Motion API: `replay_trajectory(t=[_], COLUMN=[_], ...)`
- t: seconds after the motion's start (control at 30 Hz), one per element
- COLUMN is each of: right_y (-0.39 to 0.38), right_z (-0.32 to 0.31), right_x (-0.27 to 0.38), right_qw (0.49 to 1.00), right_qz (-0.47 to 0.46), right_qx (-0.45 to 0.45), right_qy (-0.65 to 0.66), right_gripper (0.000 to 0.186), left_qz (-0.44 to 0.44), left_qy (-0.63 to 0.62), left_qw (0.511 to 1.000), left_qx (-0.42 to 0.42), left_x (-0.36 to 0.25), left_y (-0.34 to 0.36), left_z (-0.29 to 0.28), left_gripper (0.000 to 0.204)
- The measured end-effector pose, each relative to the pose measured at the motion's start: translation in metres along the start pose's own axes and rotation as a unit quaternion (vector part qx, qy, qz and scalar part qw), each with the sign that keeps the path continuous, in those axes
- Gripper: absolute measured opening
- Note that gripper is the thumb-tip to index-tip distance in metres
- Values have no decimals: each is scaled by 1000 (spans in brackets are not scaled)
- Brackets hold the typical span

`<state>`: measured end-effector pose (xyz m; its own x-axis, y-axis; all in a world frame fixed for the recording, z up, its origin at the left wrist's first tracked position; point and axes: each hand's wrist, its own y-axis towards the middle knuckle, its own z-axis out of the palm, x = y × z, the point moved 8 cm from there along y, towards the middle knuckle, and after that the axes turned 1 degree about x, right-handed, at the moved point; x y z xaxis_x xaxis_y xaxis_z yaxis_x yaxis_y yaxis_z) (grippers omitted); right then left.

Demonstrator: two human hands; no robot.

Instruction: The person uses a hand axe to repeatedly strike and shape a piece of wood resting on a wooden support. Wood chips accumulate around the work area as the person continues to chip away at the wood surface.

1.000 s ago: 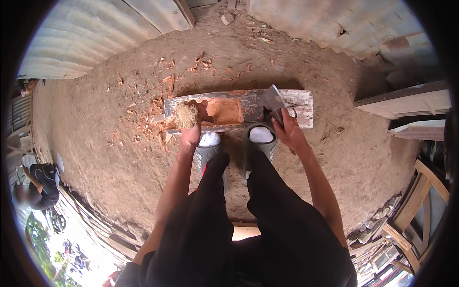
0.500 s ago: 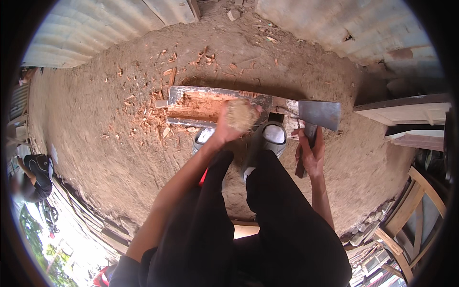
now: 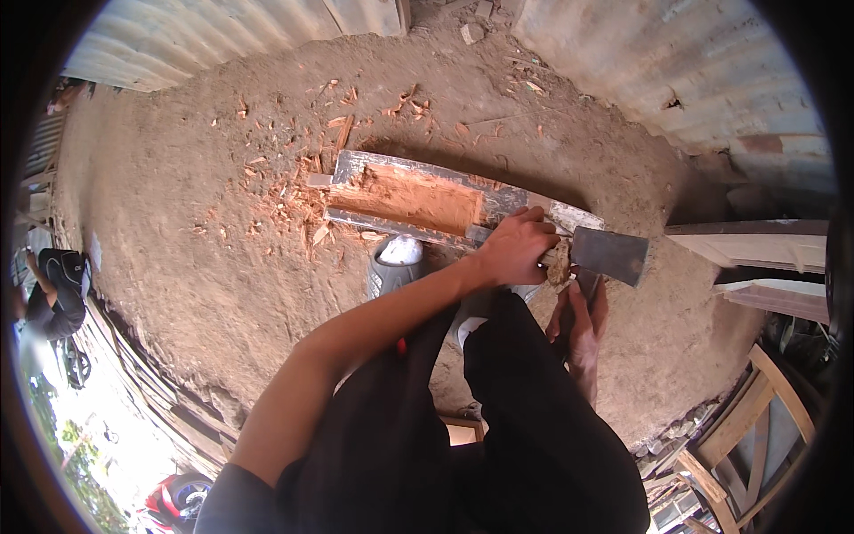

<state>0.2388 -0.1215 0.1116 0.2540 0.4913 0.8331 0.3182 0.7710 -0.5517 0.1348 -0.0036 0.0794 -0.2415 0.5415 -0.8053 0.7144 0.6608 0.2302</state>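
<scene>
A hollowed wooden block lies on the dirt in front of my feet, its dark painted outside framing a freshly cut reddish recess. Over its right part, my left hand is closed around what looks like a chisel, held sideways. The flat grey blade sticks out left of the fist, and the frayed, tan handle end shows on the right. Just beyond that end is a hatchet's broad grey head. My right hand grips the hatchet by its dark handle, partly hidden beside my knee.
Reddish wood chips are scattered left of and behind the block. My left shoe is against its near side. Corrugated metal sheets border the far side. Wooden boards and a frame stand at right. Another person is at far left.
My left hand has swung right and tipped the chisel from upright to sideways, near the hatchet head. The recess is more exposed. The block sits slightly more angled in view.
</scene>
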Motion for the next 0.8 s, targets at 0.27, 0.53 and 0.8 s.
replay_trajectory(t=[0.27, 0.53, 0.8], right_y=[-5, -7, -6], right_z=[1, 1, 2], right_x=[1, 11, 16], right_qw=[1000, 999, 1000], right_qz=[-9, -19, -20], right_qx=[-14, -20, -22], right_qy=[17, 15, 9], right_gripper=[41, 41, 40], left_qz=[-82, -116, -136], left_qy=[-1, 23, -15], left_qw=[987, 972, 981], left_qx=[135, 203, 139], left_x=[29, 25, 36], left_y=[-13, -23, -28], left_z=[13, 7, -2], left_gripper=[32, 30, 28])
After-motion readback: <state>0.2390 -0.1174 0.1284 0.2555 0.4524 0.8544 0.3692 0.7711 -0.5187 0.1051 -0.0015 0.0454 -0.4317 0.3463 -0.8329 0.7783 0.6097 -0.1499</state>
